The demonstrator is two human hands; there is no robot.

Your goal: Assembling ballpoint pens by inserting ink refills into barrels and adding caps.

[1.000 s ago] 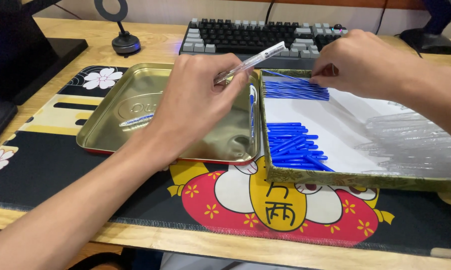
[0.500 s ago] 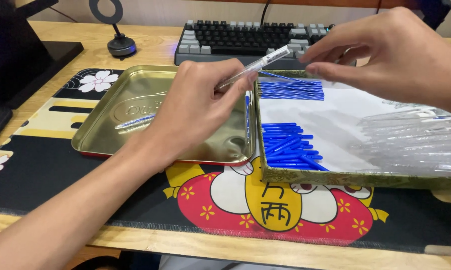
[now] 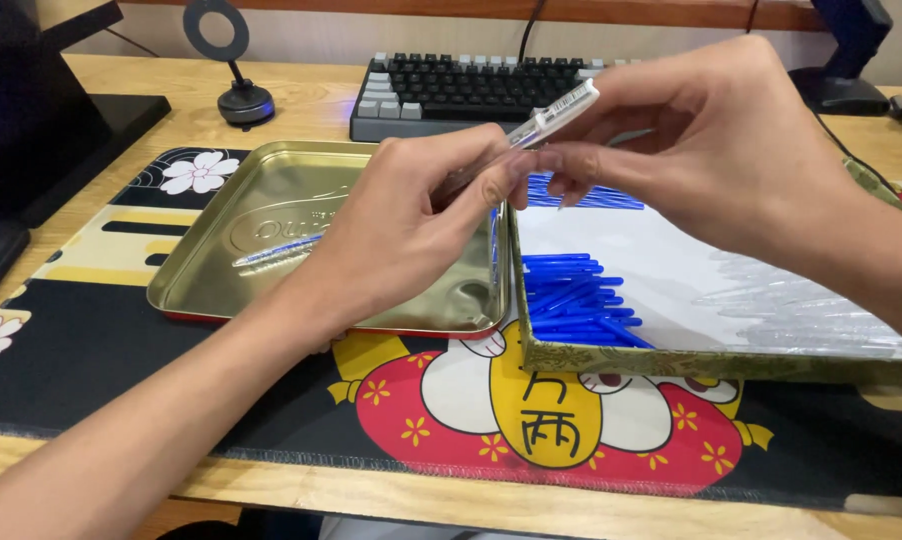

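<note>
Where hands (image 3: 561, 190) meet, pen barrel (image 3: 556, 112) half hidden.

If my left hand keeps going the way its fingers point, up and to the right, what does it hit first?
The left hand would meet the right hand's fingertips first: both already pinch the same clear pen barrel, nearly touching. Past them lies the keyboard, though depth is hard to judge.

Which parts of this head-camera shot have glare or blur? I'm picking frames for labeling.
Head view: soft glare on the gold tin tray floor; the clear pen barrel between left hand and right hand is sharp; clear barrels in the box wash out against its white lining; lighting even, shadows faint.
</note>
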